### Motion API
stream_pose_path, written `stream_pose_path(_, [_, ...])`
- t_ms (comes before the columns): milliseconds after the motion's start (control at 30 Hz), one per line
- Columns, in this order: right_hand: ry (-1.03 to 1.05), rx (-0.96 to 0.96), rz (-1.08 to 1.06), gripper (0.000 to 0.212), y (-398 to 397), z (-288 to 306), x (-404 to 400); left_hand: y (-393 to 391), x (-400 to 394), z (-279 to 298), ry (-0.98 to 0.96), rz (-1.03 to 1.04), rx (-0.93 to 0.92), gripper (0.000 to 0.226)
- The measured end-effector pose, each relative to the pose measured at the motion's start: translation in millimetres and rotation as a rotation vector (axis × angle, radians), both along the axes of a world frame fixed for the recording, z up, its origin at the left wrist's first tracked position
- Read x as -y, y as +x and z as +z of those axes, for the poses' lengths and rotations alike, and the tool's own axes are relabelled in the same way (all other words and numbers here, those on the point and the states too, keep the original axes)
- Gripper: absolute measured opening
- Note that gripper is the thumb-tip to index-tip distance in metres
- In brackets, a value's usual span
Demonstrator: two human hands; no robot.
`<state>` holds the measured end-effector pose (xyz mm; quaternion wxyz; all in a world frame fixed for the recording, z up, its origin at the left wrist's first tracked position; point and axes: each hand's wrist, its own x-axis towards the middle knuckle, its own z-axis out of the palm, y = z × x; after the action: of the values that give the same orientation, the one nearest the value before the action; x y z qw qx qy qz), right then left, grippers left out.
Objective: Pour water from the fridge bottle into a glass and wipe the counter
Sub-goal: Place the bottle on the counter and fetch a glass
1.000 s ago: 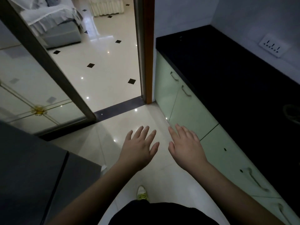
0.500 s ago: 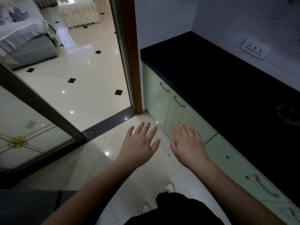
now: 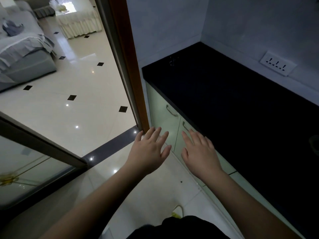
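step: fetch bottle | left hand (image 3: 149, 151), right hand (image 3: 200, 153) spread, holding nothing | fridge unseen; find it; counter (image 3: 241, 107) right

Counter (image 3: 241, 107) on the right above cabinets (image 3: 164, 118), door frame (image 3: 127, 66) left of it, left hand (image 3: 148, 152) beside right hand (image 3: 200, 154) in front.

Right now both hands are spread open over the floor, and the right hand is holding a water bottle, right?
Not quite. In the head view the right hand holds nothing; no bottle is in sight. Both it and the left hand are spread open, empty, over the floor beside the black counter.
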<state>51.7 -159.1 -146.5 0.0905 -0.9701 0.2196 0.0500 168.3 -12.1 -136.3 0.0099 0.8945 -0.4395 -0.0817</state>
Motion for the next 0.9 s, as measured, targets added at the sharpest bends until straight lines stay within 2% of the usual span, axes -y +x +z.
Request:
stream_pose_path(500, [0.009,0.009,-0.106,0.058,117.3,11.2,57.9,133.0,68.3,14.7,-0.056,-0.100,0.011,0.061])
stream_pose_path(900, [0.018,0.023,-0.242,0.058,229.5,20.8,67.5,255.8,86.0,22.2,-0.044,-0.224,0.028,0.062])
